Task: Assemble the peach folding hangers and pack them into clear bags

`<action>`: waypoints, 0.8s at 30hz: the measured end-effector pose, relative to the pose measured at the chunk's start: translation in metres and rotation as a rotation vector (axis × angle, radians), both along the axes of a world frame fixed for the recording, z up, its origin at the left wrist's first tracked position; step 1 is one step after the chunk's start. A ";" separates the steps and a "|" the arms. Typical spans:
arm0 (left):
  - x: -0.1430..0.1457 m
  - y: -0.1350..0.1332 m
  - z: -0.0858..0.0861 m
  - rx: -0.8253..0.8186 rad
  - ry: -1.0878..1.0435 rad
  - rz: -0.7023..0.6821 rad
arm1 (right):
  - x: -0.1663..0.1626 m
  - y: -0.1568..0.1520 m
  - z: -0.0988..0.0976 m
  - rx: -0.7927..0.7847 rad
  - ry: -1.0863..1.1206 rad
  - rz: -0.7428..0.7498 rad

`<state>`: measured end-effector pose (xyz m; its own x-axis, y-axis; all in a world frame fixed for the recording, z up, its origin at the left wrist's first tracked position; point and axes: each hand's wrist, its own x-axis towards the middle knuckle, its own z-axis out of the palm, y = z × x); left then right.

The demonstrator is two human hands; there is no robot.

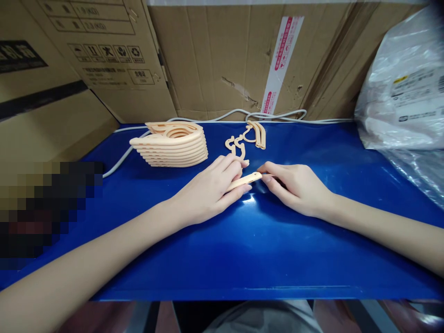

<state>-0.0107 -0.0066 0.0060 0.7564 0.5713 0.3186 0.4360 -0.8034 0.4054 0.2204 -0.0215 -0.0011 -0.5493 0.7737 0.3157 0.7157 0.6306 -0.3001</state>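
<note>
In the head view my left hand (222,185) is closed round a cream plastic hanger piece (255,176), whose end with a small hole points right. My right hand (298,187) is just right of that end, thumb and forefinger pinched together. What lies between those fingers, if anything, is too small to make out. Behind my left hand lie cream hooks (239,147), partly hidden by its fingers. Cream curved arm pieces (261,135) rest a little further back. A neat stack of cream folding hangers (173,150) stands to the left.
The work surface is a glossy blue table (270,259). Cardboard boxes (215,60) wall off its back and left. A white cable (229,114) runs along the back edge. Clear plastic packaging (402,92) with a label sits at the right. A blurred-out patch (41,217) covers the left side.
</note>
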 end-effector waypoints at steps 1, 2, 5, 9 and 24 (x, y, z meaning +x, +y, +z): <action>0.000 0.000 0.000 -0.003 -0.003 0.000 | 0.000 0.000 0.000 0.000 0.011 -0.017; 0.000 0.000 0.000 -0.004 -0.004 0.001 | 0.000 0.000 0.000 0.000 0.021 -0.032; 0.001 0.000 0.000 -0.009 -0.001 0.007 | 0.001 0.000 -0.001 0.004 0.042 -0.044; 0.008 0.000 0.004 -0.053 -0.010 0.048 | 0.001 0.000 -0.001 0.033 0.072 -0.028; 0.014 -0.002 0.005 -0.050 0.002 0.140 | 0.002 0.001 0.000 0.010 0.069 -0.054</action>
<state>0.0031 -0.0081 0.0112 0.6690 0.6864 0.2852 0.5433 -0.7134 0.4426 0.2222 -0.0204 -0.0014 -0.4832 0.7985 0.3590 0.7267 0.5945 -0.3442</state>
